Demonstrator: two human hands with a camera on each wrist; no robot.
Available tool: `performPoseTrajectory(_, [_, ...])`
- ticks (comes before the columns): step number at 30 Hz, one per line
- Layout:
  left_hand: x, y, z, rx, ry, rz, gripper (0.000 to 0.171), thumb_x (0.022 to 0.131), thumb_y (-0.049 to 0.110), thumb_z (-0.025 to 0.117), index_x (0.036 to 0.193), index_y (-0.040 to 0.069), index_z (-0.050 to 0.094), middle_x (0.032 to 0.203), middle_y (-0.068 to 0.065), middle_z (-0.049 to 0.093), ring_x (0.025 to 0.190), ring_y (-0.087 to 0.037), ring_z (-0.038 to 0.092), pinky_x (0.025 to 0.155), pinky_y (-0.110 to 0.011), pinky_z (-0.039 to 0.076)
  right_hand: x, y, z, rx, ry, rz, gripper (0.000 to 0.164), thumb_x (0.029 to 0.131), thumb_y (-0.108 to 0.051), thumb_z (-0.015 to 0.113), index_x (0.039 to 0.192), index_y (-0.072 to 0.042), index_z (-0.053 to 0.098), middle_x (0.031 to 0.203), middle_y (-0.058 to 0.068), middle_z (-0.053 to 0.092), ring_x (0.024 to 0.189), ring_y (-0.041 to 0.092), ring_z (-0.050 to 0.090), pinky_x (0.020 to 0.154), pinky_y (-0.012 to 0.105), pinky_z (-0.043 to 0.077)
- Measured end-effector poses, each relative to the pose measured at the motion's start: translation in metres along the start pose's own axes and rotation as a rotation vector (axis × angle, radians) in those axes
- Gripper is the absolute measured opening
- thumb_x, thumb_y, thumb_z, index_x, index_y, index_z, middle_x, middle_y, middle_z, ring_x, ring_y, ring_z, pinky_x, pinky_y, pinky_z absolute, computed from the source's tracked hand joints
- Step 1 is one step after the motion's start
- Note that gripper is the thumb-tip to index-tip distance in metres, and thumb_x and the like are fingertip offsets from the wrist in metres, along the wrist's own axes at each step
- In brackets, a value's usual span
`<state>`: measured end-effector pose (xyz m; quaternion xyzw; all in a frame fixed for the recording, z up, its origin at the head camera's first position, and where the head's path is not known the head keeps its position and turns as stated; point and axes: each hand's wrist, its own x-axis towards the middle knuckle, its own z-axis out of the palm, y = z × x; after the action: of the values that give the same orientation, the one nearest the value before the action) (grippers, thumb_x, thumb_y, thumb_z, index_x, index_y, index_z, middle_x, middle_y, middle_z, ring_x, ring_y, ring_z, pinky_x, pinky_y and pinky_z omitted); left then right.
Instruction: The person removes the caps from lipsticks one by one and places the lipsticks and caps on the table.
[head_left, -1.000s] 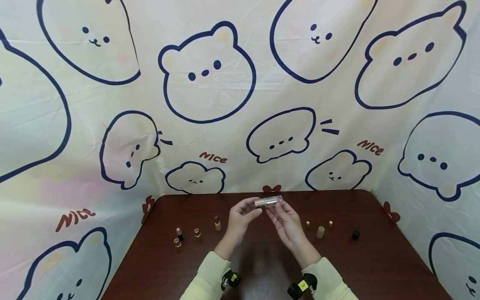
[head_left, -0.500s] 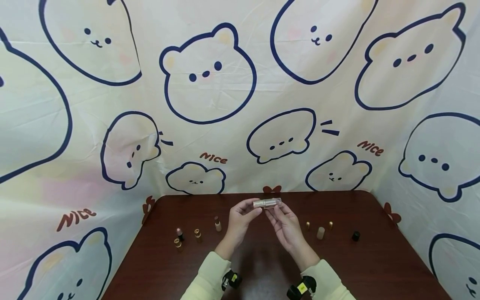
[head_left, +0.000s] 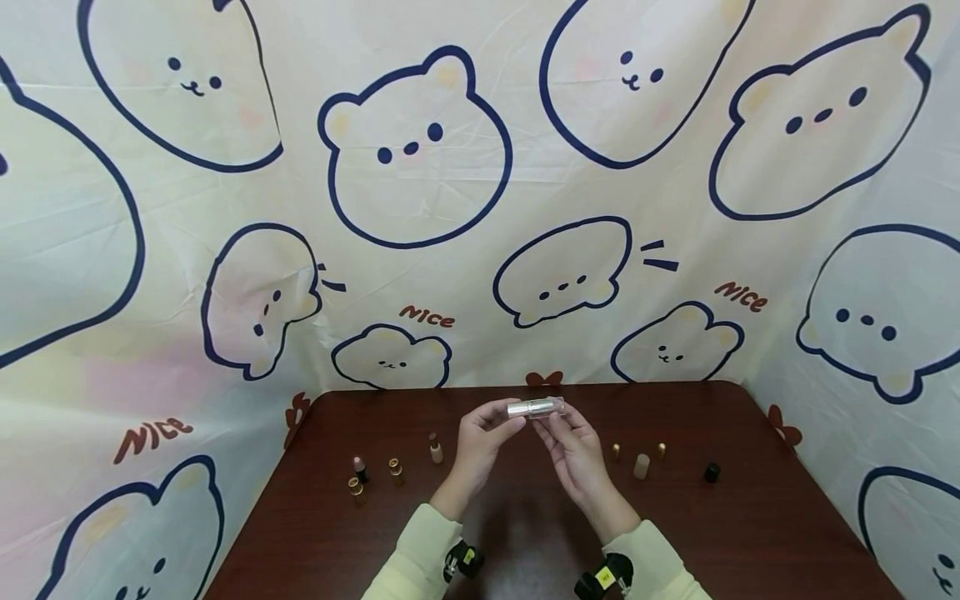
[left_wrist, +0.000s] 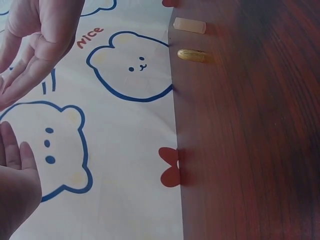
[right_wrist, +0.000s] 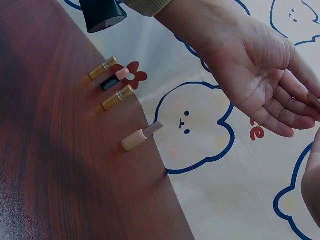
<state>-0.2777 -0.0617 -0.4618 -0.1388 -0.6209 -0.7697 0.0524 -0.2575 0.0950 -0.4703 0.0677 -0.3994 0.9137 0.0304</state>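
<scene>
Above the table's far edge, a slim silvery lipstick tube (head_left: 534, 407) with a clear end is held level between both hands. My left hand (head_left: 480, 446) pinches its left end with thumb and fingers. At its clear right end, the fingertips of my right hand (head_left: 576, 454) grip it from below. In the left wrist view the right hand (left_wrist: 42, 37) shows at the top and the left hand (left_wrist: 17, 195) below it; the tube is out of frame. The right wrist view shows the left palm (right_wrist: 260, 70), with the tube mostly cut off.
Left on the dark wooden table (head_left: 525, 550) stand a pink lipstick (head_left: 360, 467), two gold lipsticks (head_left: 395, 470) and a beige-cased lipstick (head_left: 436, 448). Right stand two small gold caps (head_left: 616, 451), a beige cap (head_left: 641, 466) and a black cap (head_left: 711, 472). A printed cloth (head_left: 480, 200) hangs behind.
Both hands keep nearly the same place. The lipstick tube sits very slightly lower than a second ago, with both hands still holding it.
</scene>
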Motion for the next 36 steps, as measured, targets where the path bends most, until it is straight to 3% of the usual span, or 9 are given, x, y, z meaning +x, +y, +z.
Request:
performPoseTrajectory(5, [-0.001,0.004,0.001,0.002,-0.001,-0.004,0.026,0.085,-0.002,0.072,0.11,-0.008,0.067,0.101,-0.007,0.069,0.087,-0.015,0.061,0.08,-0.028,0.053,-0.001,0.0,0.0,-0.029,-0.008,-0.019,0.03,0.097,-0.007,0.057,0.126,0.001,0.054,0.121,0.011,0.06,0.114,0.022,0.061,0.098,0.035,0.043])
performPoseTrajectory(12, [-0.013,0.031,0.008,0.042,0.011,0.025,0.026,0.086,0.001,0.072,0.108,-0.011,0.067,0.099,-0.011,0.07,0.085,-0.014,0.06,0.079,-0.027,0.052,-0.001,0.001,0.0,-0.049,-0.018,-0.037,0.026,0.097,-0.008,0.058,0.123,-0.003,0.057,0.122,0.011,0.06,0.114,0.022,0.061,0.098,0.034,0.043])
performPoseTrajectory(17, [-0.015,0.032,0.009,0.047,0.017,0.013,0.025,0.086,0.003,0.073,0.108,-0.009,0.068,0.098,-0.01,0.07,0.084,-0.015,0.059,0.079,-0.027,0.052,-0.001,0.002,-0.001,-0.055,-0.016,-0.041,0.029,0.098,-0.007,0.057,0.126,-0.001,0.055,0.121,0.01,0.059,0.113,0.021,0.061,0.098,0.034,0.043])
performPoseTrajectory(20, [-0.014,0.028,0.008,0.048,0.022,0.009,0.025,0.086,0.004,0.073,0.107,-0.008,0.069,0.097,-0.009,0.07,0.084,-0.015,0.059,0.079,-0.027,0.052,-0.001,0.003,-0.002,-0.057,-0.02,-0.047,0.029,0.098,-0.007,0.056,0.126,-0.001,0.055,0.121,0.01,0.06,0.113,0.021,0.061,0.098,0.034,0.043])
performPoseTrajectory(27, [-0.004,0.001,-0.002,-0.001,0.047,-0.002,0.027,0.085,0.007,0.075,0.108,-0.006,0.069,0.099,-0.006,0.071,0.086,-0.014,0.062,0.079,-0.029,0.052,0.003,0.001,-0.007,-0.045,-0.067,-0.12,0.024,0.099,-0.008,0.053,0.121,0.0,0.059,0.117,0.008,0.062,0.111,0.019,0.062,0.098,0.034,0.043])
performPoseTrajectory(31, [-0.002,-0.002,-0.011,-0.02,0.081,0.022,0.03,0.085,0.013,0.076,0.108,-0.005,0.07,0.1,-0.008,0.071,0.085,-0.015,0.061,0.078,-0.027,0.051,0.007,-0.006,-0.015,-0.042,-0.071,-0.174,0.024,0.1,-0.008,0.05,0.119,0.005,0.059,0.115,0.009,0.065,0.109,0.019,0.062,0.097,0.032,0.045])
performPoseTrajectory(34, [-0.003,0.0,-0.015,-0.017,0.087,0.025,0.032,0.084,0.014,0.077,0.109,-0.005,0.069,0.1,-0.009,0.07,0.086,-0.016,0.061,0.078,-0.027,0.052,0.008,-0.011,-0.018,-0.041,-0.068,-0.181,0.021,0.1,-0.008,0.05,0.116,0.001,0.061,0.114,0.009,0.067,0.109,0.019,0.063,0.096,0.031,0.046])
performPoseTrajectory(36, [-0.003,0.0,-0.016,-0.017,0.083,0.022,0.033,0.084,0.014,0.077,0.109,-0.006,0.069,0.1,-0.008,0.07,0.085,-0.015,0.061,0.077,-0.026,0.052,0.007,-0.012,-0.019,-0.038,-0.064,-0.176,0.018,0.1,-0.009,0.051,0.112,-0.009,0.065,0.113,0.008,0.067,0.109,0.018,0.063,0.095,0.031,0.046])
